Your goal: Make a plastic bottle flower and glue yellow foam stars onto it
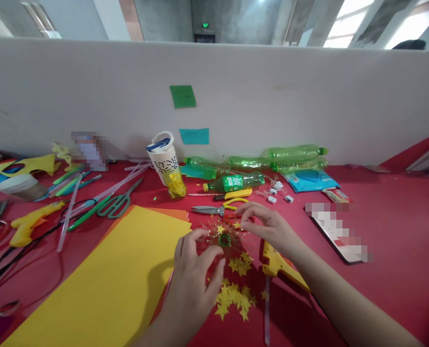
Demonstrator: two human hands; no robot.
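Note:
A cut green plastic bottle top, its edge split into thin clear strips, stands neck up on the red table between my hands. My left hand curls around its left side, fingers bent on the strips; where the fingertips grip is partly hidden. My right hand is pinched at the far right edge of the strips, with a yellow paper star at its fingertips. Another star lies on the strips behind the neck. Nearer me is a pile of yellow stars, with a smaller heap above it.
A yellow glue gun lies under my right forearm. Scissors and green bottles lie behind. Yellow paper sheets spread at left, near green-handled scissors and another glue gun. A white cup stands at the back.

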